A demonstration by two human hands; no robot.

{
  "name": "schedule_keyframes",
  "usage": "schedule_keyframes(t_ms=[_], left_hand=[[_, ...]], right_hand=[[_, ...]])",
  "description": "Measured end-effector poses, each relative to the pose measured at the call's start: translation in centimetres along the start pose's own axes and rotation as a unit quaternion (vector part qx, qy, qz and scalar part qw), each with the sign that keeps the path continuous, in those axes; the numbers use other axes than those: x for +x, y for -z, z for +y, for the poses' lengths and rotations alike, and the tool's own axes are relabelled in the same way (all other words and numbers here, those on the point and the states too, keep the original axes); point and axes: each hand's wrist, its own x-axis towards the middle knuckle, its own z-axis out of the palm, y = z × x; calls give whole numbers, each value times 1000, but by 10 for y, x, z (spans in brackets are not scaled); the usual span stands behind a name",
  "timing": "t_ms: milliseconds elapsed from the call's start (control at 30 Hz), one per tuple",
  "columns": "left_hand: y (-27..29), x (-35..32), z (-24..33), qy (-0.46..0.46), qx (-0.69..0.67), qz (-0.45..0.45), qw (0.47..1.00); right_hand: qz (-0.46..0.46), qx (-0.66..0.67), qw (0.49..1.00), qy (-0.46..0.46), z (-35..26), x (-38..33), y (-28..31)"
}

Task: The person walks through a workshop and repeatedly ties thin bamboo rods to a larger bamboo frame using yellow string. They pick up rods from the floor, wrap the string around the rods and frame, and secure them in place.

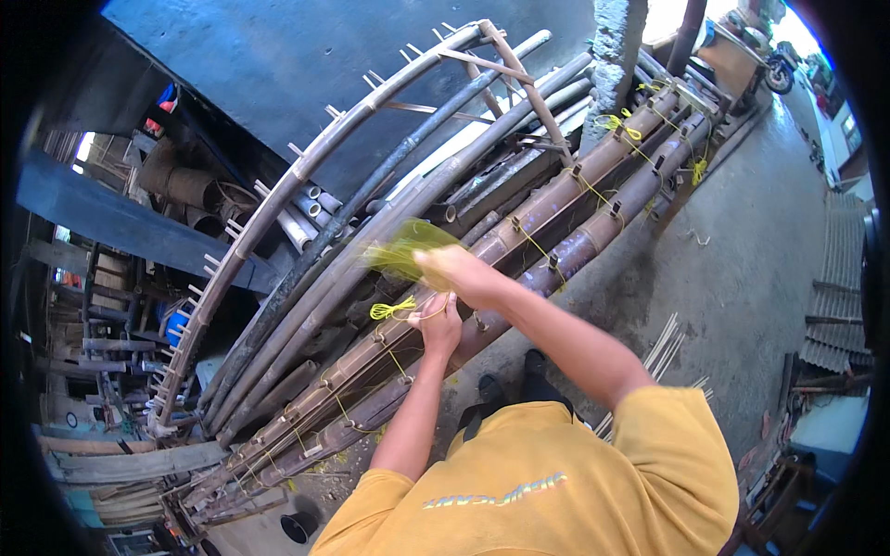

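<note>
Two long bamboo poles (pixel 556 206) lie side by side, running from the lower left to the upper right, with short pegs standing along them. Thin yellow string (pixel 530 239) zigzags between the pegs. Above the poles my right hand (pixel 452 274) is closed around a loose bundle of yellow string (pixel 408 248), smeared by motion. Just below it my left hand (pixel 438 322) pinches a strand of the string close to the far pole. A tied yellow hank (pixel 392 309) lies beside my left hand. My fingertips are partly hidden.
Behind the poles rises a curved bamboo frame (pixel 301 169) with many short rungs, next to stacked bamboo poles (pixel 408 199). More yellow string (pixel 619 125) hangs at the far end. Thin sticks (pixel 662 347) lie on the floor to my right; a black bucket (pixel 298 526) stands lower left.
</note>
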Motion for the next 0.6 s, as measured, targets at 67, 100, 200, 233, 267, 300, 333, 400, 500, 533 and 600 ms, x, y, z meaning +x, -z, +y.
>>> schedule_keyframes(t_ms=[67,100,200,233,267,300,333,400,500,533,600], left_hand=[[-5,-6,-7,-31,-62,79,994],[-3,-4,0,0,-22,41,999],[5,2,11,-6,-100,23,995],[8,12,16,-5,-162,9,987],[17,35,31,-11,-202,9,979],[23,55,43,-43,-237,45,970],[40,75,73,-10,-225,35,974],[37,120,56,10,-123,41,992],[-19,132,-42,15,49,7,999],[-19,132,-46,10,40,-26,999],[-3,136,-55,7,27,-79,996]], right_hand=[[-67,-93,993,29,16,-60,-18],[-95,-196,976,20,41,-89,-24],[-27,-355,932,69,126,-130,-45],[15,-291,955,57,127,-124,-50],[8,-286,957,35,120,-114,-48],[-1,-275,961,5,109,-109,-50],[-1,-269,963,-29,104,-111,-47],[21,-381,923,40,122,-117,-48],[-2,-489,870,53,119,-118,-68],[21,-493,867,65,111,-120,-78],[7,-496,866,53,95,-118,-107]])
